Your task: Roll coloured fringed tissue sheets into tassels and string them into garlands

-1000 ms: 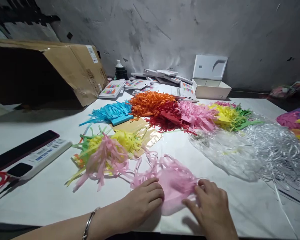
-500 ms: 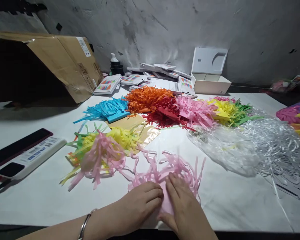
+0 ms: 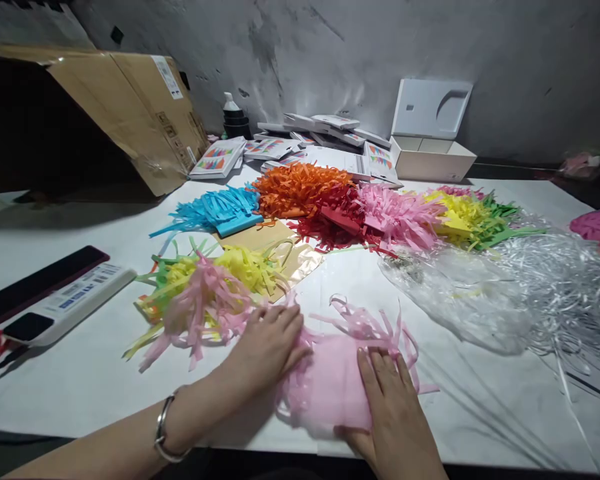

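A pink tissue sheet with fringed ends (image 3: 335, 380) lies flat at the table's front edge. My left hand (image 3: 273, 340) rests on the fringe at its left side, fingers spread a little and pointing away from me. My right hand (image 3: 393, 393) lies flat on the sheet's right part, its thumb apart near the front edge. Left of the sheet is a loose pile of pink strips (image 3: 197, 307) over yellow fringe (image 3: 253, 267) and green strips. Neither hand is closed round anything.
Behind lie blue (image 3: 215, 210), orange (image 3: 303, 190), red (image 3: 337, 223) and pink (image 3: 397, 217) fringe bundles. Silver strands (image 3: 570, 287) and clear plastic (image 3: 465, 300) are at right. A cardboard box (image 3: 135, 120), a phone (image 3: 45, 283), flat packs (image 3: 217, 159) and an open white box (image 3: 433, 160) stand around.
My left hand has moved left and away from me, off the sheet's middle. More of the pink sheet shows between my hands. My right hand has shifted slightly right, and the view has turned a little.
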Demonstrator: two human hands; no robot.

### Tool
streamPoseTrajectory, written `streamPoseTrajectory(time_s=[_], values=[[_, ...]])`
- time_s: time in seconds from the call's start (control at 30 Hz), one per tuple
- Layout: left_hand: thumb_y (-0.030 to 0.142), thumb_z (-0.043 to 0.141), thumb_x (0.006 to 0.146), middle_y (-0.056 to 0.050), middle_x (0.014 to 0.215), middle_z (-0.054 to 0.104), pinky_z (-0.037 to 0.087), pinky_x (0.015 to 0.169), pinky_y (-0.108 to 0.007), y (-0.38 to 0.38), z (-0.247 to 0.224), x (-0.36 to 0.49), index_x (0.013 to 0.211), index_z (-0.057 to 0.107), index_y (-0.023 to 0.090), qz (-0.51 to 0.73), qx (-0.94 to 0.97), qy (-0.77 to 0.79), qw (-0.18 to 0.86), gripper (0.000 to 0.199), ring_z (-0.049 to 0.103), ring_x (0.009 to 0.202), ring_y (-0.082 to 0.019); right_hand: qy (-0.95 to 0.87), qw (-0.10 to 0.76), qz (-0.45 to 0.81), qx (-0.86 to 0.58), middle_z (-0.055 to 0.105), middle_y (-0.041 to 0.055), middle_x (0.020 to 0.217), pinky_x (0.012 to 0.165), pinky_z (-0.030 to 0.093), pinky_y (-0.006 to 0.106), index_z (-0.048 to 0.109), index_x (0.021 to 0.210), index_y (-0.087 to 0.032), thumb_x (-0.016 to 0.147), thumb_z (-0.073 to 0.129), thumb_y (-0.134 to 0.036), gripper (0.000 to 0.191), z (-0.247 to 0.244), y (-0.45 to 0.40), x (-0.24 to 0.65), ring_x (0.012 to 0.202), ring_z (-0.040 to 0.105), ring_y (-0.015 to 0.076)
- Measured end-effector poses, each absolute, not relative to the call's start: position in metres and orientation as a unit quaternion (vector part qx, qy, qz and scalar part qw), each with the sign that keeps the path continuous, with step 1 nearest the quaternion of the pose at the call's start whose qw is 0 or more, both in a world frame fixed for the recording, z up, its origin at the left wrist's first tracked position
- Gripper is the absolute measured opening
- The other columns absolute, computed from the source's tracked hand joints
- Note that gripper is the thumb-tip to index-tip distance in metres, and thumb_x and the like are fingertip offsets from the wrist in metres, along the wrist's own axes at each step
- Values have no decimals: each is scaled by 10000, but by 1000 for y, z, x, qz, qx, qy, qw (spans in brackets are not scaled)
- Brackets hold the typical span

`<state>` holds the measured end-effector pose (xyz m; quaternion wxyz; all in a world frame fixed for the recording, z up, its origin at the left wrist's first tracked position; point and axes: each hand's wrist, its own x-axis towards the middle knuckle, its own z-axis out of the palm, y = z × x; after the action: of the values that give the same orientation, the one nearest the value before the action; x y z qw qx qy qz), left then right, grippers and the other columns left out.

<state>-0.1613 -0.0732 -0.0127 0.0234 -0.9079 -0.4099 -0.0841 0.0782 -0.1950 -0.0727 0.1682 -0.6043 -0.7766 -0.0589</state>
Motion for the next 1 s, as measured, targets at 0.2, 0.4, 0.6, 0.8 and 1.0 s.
streamPoseTrajectory(time_s=[0.2, 0.4, 0.6, 0.8, 1.0], values=[[554, 546, 970, -185, 1389, 602, 332, 1084, -576, -87, 0, -170, 1334, 564, 138, -144, -929, -339, 44, 553, 512, 1280, -392, -770, 211, -26, -602, 594, 161, 1393, 1177, 287, 570, 448, 1491, -166, 789, 752, -402, 801, -77, -196, 77, 1320, 507, 383], [318, 620, 967, -116, 1211, 708, 458, 1042, -372, -116, -11, -147, 1282, 574, 186, -147, -971, -132, -131, 345, 621, 1117, -239, -777, 229, -48, -584, 553, 193, 1428, 1128, 308, 624, 505, 1447, -132, 855, 668, -292, 634, -68, -194, 78, 1307, 500, 416], [74, 503, 935, -104, 1106, 719, 503, 953, -339, -111, -26, -152, 1142, 598, 188, -198, -941, -152, -230, 254, 632, 1021, -214, -852, 330, -47, -403, 712, 102, 1181, 1137, 329, 464, 654, 1157, -126, 970, 454, -71, 280, -51, -189, 87, 1255, 550, 268], [169, 430, 970, -57, 861, 698, 490, 666, -252, -94, -18, -157, 931, 647, 182, -161, -871, -349, -305, 221, 641, 743, -171, -763, 363, 51, -532, 675, 28, 900, 912, 366, 384, 588, 1023, -205, 1021, 415, -140, 184, -47, -178, 78, 940, 599, 218], [186, 533, 881, -33, 768, 706, 434, 651, -255, -71, -15, -146, 809, 666, 178, -44, -846, -447, -287, 151, 644, 721, -183, -744, 278, -14, -608, 599, -1, 745, 775, 324, 358, 544, 830, -229, 1007, 502, -220, 182, -51, -156, 71, 733, 554, 214]])
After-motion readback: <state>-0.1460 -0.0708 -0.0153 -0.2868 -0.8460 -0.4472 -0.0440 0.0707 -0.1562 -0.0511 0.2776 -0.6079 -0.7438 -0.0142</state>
